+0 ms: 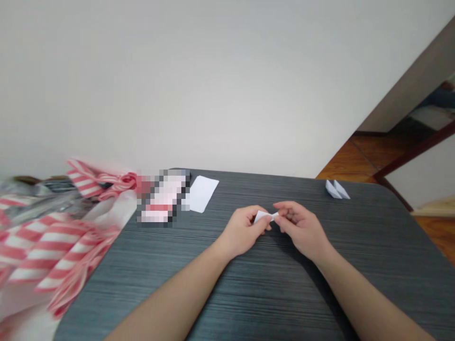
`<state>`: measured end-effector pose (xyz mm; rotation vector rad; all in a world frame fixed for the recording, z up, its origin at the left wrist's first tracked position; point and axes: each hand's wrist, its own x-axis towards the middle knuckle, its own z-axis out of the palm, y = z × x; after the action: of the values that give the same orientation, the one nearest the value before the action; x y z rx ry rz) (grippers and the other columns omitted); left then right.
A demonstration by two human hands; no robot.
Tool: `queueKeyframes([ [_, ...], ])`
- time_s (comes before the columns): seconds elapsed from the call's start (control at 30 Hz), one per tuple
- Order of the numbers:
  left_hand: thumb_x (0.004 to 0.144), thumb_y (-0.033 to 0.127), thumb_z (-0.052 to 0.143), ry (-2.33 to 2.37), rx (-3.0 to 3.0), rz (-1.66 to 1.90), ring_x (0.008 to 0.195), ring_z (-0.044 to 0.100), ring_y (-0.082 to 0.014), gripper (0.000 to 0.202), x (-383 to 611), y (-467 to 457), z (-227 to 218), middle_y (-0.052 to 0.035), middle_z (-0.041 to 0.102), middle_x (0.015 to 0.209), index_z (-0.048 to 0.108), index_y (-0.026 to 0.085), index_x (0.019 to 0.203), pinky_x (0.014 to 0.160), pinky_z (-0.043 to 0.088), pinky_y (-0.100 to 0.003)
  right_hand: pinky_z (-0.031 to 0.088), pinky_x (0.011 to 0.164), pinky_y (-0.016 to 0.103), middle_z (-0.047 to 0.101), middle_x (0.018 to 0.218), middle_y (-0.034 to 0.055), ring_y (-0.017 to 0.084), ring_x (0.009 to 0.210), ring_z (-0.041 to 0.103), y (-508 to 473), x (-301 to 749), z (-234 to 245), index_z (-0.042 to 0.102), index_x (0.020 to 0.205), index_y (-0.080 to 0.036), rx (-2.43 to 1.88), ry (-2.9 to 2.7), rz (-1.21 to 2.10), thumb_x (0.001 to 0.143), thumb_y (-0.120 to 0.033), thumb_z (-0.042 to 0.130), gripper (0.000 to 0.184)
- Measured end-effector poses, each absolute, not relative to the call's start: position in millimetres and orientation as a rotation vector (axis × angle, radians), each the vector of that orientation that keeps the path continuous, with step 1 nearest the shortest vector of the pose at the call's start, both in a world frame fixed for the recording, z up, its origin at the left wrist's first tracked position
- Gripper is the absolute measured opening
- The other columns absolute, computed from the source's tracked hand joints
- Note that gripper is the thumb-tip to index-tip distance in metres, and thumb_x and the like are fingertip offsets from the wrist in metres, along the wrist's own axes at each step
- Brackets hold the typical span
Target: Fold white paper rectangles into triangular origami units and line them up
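A small folded piece of white paper is pinched between both hands, a little above the dark table. My left hand grips its left part between thumb and fingers. The right end is nipped by the thumb and index finger of my right hand, whose other fingers curl inward. Much of the paper is covered by the fingers, so its full shape is hidden. At the table's back right stand two pointed folded white paper pieces, apart from my hands.
The dark wood-grain table backs onto a white wall. White paper sheets lie at the back left, beside a pixelated phone-like object. Red-and-white striped cloth is heaped beyond the table's left edge.
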<state>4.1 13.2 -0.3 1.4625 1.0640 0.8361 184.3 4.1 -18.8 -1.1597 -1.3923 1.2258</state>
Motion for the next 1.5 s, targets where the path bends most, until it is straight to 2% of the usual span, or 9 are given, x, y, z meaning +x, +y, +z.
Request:
queueKeyframes([
  [0.2, 0.086, 0.029, 0.059, 1.056, 1.419, 0.878, 0.054, 0.054, -0.0098, 0.020, 4, 13, -1, 0.0002, 0.063, 0.063, 0.066, 0.015, 0.073, 0.054, 0.041, -0.020, 0.044, 0.054, 0.025, 0.061, 0.065, -0.0018, 0.012, 0.054, 0.055, 5, 186, -19, 0.068, 0.091, -0.019, -1.296, -1.518, 1.118, 0.086, -0.029, 0.066, 0.012],
  [0.3, 0.085, 0.027, 0.060, 1.053, 1.374, 0.870, 0.054, 0.054, -0.0093, 0.017, 5, 13, 0, -0.0001, 0.064, 0.063, 0.065, 0.014, 0.074, 0.053, 0.041, -0.020, 0.043, 0.056, 0.026, 0.059, 0.061, -0.0022, 0.013, 0.055, 0.055, 6, 188, -16, 0.070, 0.083, -0.019, -1.303, -1.661, 0.977, 0.088, -0.027, 0.064, 0.011],
  [0.37, 0.085, 0.027, 0.061, 1.032, 1.331, 0.869, 0.053, 0.054, -0.0087, 0.015, 5, 13, 1, -0.0008, 0.067, 0.067, 0.064, 0.014, 0.078, 0.053, 0.041, -0.020, 0.045, 0.059, 0.027, 0.061, 0.065, -0.0008, 0.014, 0.059, 0.057, 6, 188, -13, 0.070, 0.081, -0.019, -1.234, -1.739, 0.865, 0.089, -0.024, 0.063, 0.012],
  [0.53, 0.085, 0.030, 0.062, 0.978, 1.263, 0.848, 0.051, 0.053, -0.0082, 0.016, 4, 15, 0, -0.0020, 0.070, 0.069, 0.063, 0.014, 0.081, 0.051, 0.040, -0.020, 0.049, 0.066, 0.029, 0.069, 0.082, 0.0032, 0.016, 0.068, 0.063, 5, 189, -9, 0.074, 0.091, -0.022, -1.085, -1.810, 0.686, 0.090, -0.018, 0.063, 0.012],
  [0.63, 0.085, 0.030, 0.063, 0.948, 1.233, 0.853, 0.050, 0.053, -0.0081, 0.017, 2, 17, -2, -0.0013, 0.068, 0.067, 0.062, 0.014, 0.081, 0.051, 0.040, -0.020, 0.051, 0.065, 0.030, 0.071, 0.085, 0.0036, 0.017, 0.069, 0.064, 3, 189, -8, 0.075, 0.097, -0.025, -1.043, -1.831, 0.660, 0.091, -0.017, 0.061, 0.017],
  [1.07, 0.084, 0.030, 0.063, 0.890, 1.218, 0.817, 0.051, 0.055, -0.0084, 0.017, -3, 18, -1, -0.0005, 0.067, 0.062, 0.061, 0.014, 0.080, 0.052, 0.042, -0.020, 0.054, 0.059, 0.030, 0.071, 0.090, 0.0034, 0.014, 0.061, 0.063, 4, 192, -12, 0.076, 0.096, -0.027, -0.974, -1.888, 0.611, 0.091, -0.011, 0.053, 0.027],
  [1.37, 0.087, 0.048, 0.061, 0.827, 1.152, 0.700, 0.046, 0.053, -0.0080, 0.035, -6, 19, 1, -0.0029, 0.067, 0.062, 0.061, 0.014, 0.080, 0.044, 0.036, -0.018, 0.056, 0.059, 0.030, 0.072, 0.089, 0.0047, 0.016, 0.066, 0.064, 2, 189, -6, 0.076, 0.096, -0.027, -0.924, -1.939, 0.553, 0.092, -0.012, 0.050, 0.030],
  [1.5, 0.087, 0.048, 0.060, 0.866, 1.185, 0.688, 0.047, 0.052, -0.0076, 0.035, -5, 18, 2, -0.0017, 0.065, 0.061, 0.061, 0.014, 0.076, 0.045, 0.036, -0.018, 0.055, 0.061, 0.030, 0.072, 0.090, 0.0050, 0.016, 0.067, 0.065, 1, 188, -7, 0.075, 0.096, -0.027, -0.912, -1.970, 0.552, 0.093, -0.013, 0.050, 0.028],
])
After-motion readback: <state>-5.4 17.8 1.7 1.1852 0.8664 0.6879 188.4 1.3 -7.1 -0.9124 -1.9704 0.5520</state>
